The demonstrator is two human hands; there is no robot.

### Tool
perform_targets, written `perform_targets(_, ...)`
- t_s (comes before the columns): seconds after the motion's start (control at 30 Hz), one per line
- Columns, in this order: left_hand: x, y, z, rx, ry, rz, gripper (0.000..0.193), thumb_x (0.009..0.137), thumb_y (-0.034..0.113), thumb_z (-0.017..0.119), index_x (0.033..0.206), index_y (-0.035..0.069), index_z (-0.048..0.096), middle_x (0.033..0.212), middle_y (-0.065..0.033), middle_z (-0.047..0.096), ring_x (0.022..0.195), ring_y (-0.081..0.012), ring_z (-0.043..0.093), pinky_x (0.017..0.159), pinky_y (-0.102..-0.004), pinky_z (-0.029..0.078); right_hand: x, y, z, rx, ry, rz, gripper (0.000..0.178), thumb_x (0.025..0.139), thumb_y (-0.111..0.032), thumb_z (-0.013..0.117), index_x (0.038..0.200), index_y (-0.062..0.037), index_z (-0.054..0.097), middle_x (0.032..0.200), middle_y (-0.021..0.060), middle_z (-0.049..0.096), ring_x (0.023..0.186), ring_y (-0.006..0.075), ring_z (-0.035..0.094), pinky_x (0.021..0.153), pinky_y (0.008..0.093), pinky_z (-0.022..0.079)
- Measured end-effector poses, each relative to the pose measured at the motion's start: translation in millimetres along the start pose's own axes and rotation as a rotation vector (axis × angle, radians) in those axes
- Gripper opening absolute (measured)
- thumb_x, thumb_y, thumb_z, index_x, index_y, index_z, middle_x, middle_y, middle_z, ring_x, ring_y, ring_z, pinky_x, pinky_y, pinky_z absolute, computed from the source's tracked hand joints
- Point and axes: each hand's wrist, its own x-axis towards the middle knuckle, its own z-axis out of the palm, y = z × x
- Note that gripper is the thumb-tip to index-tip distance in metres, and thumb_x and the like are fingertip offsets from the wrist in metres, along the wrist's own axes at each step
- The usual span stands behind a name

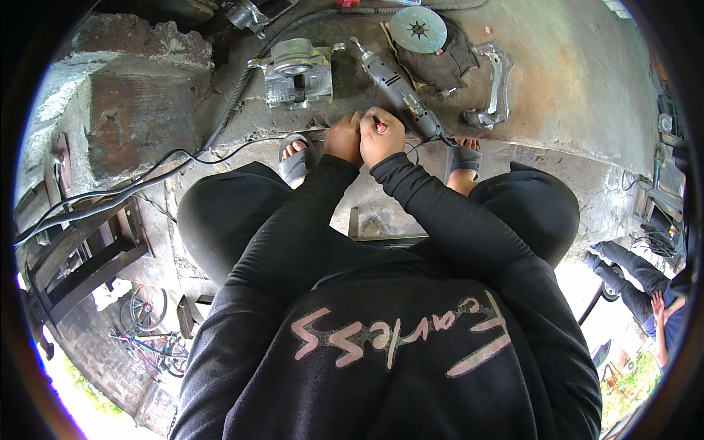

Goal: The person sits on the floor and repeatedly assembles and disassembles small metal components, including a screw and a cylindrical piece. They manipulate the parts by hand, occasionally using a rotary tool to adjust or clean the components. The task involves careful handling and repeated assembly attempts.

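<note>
My left hand (343, 139) and my right hand (383, 136) are held close together in front of me, both closed. A small reddish spot shows at the top of the right fist; whether it is the end of a held thing I cannot tell. The left fingers curl away from view, and what they hold is hidden. Just beyond the left hand stands a grey metal brake caliper (297, 73). A dark die grinder (400, 97) lies slantwise beyond the right hand, its collet end pointing away. To its right rests a curved metal bracket (500, 82).
A round pale-green disc (418, 30) lies on a dark cloth (456, 62). Another metal part (246, 16) sits at the far left. Black cables (233, 95) run along the left. Bicycles (150, 323) stand at lower left; another person (649, 293) is at the right.
</note>
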Motion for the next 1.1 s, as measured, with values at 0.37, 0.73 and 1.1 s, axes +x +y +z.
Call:
perform_targets(0.37, -1.4, -8.5, 9.9, 0.03, -0.002, 0.026, 0.03, 0.075, 0.013, 0.061, 0.103, 0.002, 0.057, 0.087, -0.018, 0.062, 0.079, -0.0354, 0.063, 0.066, -0.0411, 0.051, 0.9, -0.7, 0.6, -0.064, -0.001, -0.064, 0.019, 0.078, -0.013, 0.054, 0.066, 0.0017, 0.051, 0.067, 0.0231, 0.053, 0.066, 0.0427, 0.053, 0.058, 0.0467, 0.041)
perform_targets(0.73, -1.9, -12.6, 15.2, 0.04, -0.017, -0.004, 0.033, 0.075, 0.014, 0.062, 0.106, 0.002, 0.058, 0.089, -0.0177, 0.062, 0.082, -0.0357, 0.063, 0.068, -0.0421, 0.051, 1.2, 0.4, 1.1, -0.118, 0.01, -0.075, 0.018, 0.077, -0.014, 0.056, 0.066, 0.0003, 0.055, 0.067, 0.0211, 0.055, 0.066, 0.0406, 0.055, 0.058, 0.046, 0.043)
perform_targets(1.1, 0.0, -8.8, 10.8, 0.034, -0.041, -0.026, 0.036, 0.075, 0.014, 0.062, 0.108, 0.0, 0.059, 0.094, -0.0182, 0.064, 0.085, -0.0352, 0.063, 0.071, -0.0411, 0.051, 2.4, 2.9, 2.1, -0.109, 0.015, -0.086, 0.018, 0.077, -0.015, 0.057, 0.067, -0.0001, 0.057, 0.068, 0.0213, 0.057, 0.066, 0.0408, 0.056, 0.059, 0.0463, 0.044)
